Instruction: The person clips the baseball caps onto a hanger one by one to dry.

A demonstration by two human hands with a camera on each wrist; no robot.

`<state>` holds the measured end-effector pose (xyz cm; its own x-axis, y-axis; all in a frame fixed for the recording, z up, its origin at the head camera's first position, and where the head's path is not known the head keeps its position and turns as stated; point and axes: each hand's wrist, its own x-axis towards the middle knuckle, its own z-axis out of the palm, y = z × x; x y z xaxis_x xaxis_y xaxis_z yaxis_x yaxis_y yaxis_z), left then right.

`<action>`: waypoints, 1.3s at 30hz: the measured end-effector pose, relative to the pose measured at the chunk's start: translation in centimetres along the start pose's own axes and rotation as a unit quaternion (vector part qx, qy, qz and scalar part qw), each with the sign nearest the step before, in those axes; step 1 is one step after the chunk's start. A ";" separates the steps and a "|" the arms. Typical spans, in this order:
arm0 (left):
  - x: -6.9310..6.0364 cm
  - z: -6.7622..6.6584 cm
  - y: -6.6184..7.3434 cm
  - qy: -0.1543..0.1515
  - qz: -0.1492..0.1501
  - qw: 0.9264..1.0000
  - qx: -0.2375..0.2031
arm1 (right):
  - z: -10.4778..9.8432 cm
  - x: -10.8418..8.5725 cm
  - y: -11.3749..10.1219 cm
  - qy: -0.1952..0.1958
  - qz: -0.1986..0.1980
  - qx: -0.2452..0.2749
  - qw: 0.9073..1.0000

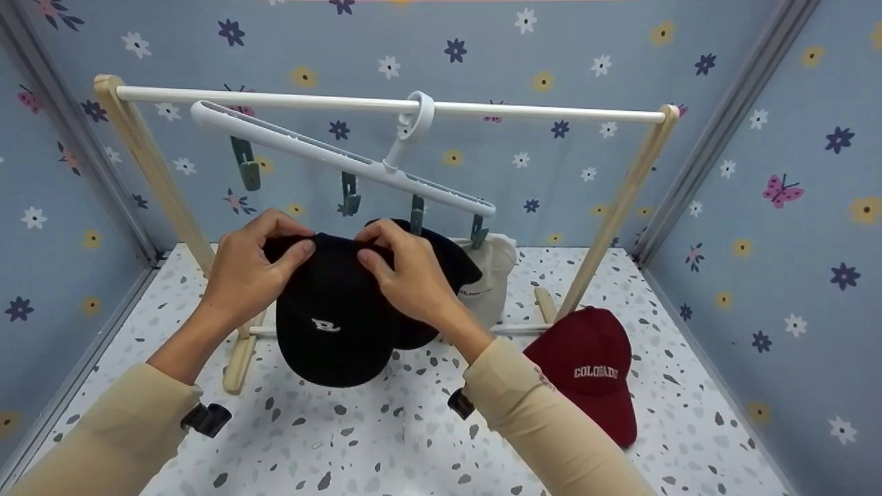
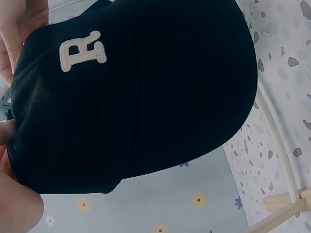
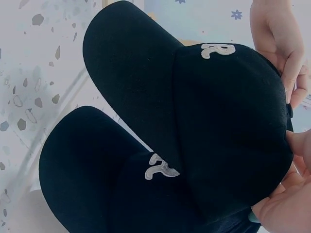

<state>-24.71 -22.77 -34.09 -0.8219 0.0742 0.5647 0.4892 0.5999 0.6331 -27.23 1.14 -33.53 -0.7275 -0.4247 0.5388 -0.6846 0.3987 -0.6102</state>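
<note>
While the left hand [image 1: 251, 265] and right hand [image 1: 408, 272] pinch the held black cap [image 1: 337, 289] by its far edge, we judge the hanging about half done.
We see a two-spot pinch; cap just below the second clip from the left [image 1: 350, 196], apart from it, brim [image 1: 335, 362] toward us, so not clipped yet. To the right, another black cap [image 1: 455, 265] and a pale item [image 1: 495, 275], probably a cap, seem to hang from the two right clips [image 1: 478, 232]: done. Leftmost clip [image 1: 249, 172] holds nothing. Maroon cap [image 1: 598, 386] lies loose, near right, partly behind the right sleeve [image 1: 544, 413]: left to do. White hanger [image 1: 391, 173] tilts down to the right on the rail [image 1: 537, 111]; the hung black cap sits close behind, so we'd expect crowding at the right hand.
</note>
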 end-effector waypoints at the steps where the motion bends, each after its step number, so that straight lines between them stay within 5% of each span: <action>1: 0.0 0.0 0.0 0.001 0.000 1.000 0.001 | 0.0 0.0 0.0 0.001 0.000 -0.001 1.000; 39: 1.8 0.3 0.3 0.015 0.002 1.000 -0.010 | -0.7 1.1 -0.5 0.015 0.024 -0.010 1.000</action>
<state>-26.14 -22.23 -33.10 -0.8113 0.0532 0.5821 0.4982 0.5837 0.6411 -27.78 1.03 -32.24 -0.7607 -0.3797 0.5265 -0.6491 0.4348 -0.6242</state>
